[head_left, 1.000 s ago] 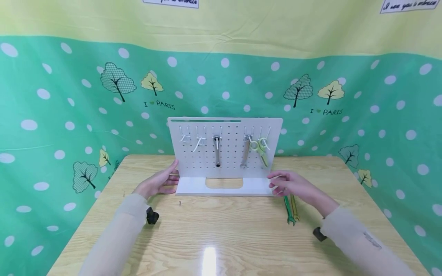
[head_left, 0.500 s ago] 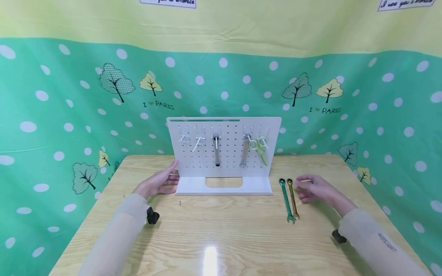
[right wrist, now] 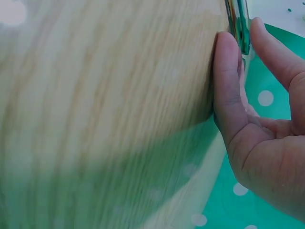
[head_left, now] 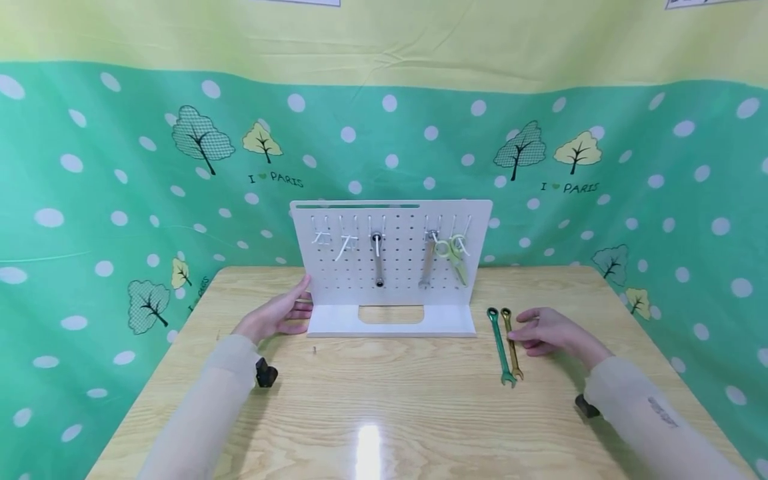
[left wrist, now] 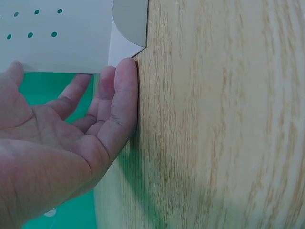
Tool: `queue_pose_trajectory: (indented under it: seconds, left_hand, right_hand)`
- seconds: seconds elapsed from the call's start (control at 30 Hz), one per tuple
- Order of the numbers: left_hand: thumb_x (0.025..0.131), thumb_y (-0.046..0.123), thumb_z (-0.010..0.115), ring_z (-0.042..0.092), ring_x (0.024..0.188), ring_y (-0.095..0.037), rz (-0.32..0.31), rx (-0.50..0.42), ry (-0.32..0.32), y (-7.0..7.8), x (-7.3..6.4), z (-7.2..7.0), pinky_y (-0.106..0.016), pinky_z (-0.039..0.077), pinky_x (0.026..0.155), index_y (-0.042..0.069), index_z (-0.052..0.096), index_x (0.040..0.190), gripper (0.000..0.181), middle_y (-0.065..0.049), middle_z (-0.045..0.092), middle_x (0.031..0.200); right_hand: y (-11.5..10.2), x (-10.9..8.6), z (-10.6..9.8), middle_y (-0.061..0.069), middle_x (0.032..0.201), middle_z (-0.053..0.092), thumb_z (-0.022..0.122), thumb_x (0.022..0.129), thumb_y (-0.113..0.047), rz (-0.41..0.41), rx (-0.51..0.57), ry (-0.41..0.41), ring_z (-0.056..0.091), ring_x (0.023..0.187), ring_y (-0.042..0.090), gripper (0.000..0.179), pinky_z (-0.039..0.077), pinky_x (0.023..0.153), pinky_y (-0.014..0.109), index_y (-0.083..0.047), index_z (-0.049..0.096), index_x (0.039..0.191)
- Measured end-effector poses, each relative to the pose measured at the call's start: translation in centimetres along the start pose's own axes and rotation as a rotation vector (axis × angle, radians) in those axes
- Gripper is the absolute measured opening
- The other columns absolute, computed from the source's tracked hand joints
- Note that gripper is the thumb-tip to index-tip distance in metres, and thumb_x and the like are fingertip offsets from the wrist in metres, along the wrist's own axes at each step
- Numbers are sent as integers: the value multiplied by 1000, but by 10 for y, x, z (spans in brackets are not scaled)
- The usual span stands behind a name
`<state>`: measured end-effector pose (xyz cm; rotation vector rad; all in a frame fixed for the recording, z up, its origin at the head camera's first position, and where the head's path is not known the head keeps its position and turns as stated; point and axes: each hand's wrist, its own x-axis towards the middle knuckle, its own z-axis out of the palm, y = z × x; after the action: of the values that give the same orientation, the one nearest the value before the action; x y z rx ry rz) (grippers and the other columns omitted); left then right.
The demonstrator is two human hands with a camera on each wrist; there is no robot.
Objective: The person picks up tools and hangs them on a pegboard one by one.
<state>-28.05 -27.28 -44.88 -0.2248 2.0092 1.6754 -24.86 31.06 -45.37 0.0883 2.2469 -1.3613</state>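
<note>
A white pegboard stand is upright on the table. My left hand rests against its left edge, fingers mostly straight, fingertips touching the board in the left wrist view. Right of the stand lie a green wrench and a gold wrench, side by side. Beside the gold wrench is my right hand, its thumb tip over or touching the shaft. In the right wrist view, the thumb and fingers of that hand are spread apart, with the wrench ends just beyond the fingertips.
On the pegboard hang a ratchet wrench, another wrench and green scissors. Two hooks at its left, including a long hook, carry nothing. A patterned green curtain hangs behind the wooden table.
My right hand has gone from the stand's right side out past the wrenches, then back slightly left to the gold wrench. The left hand stays at the board's edge.
</note>
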Motion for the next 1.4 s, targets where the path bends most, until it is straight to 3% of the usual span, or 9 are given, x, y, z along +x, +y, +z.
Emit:
queue_pose_trajectory:
  seconds: [0.47,1.4]
  left_hand:
    - [86,85,44,49,127,-33,-7,0,9,0,0,0,-43,56,92,2,32,154,109,-23,44,145]
    - [88,84,42,50,124,-30,-5,7,20,2,-3,1,-41,56,92,1,33,153,105,-21,44,142]
  right_hand:
    - [-5,7,6,11,86,64,80,88,-10,18,-46,44,63,72,20,60,62,65,36,12,44,132]
    - [-13,5,13,11,84,59,76,84,-5,62,-77,101,60,69,19,44,61,62,34,8,54,120]
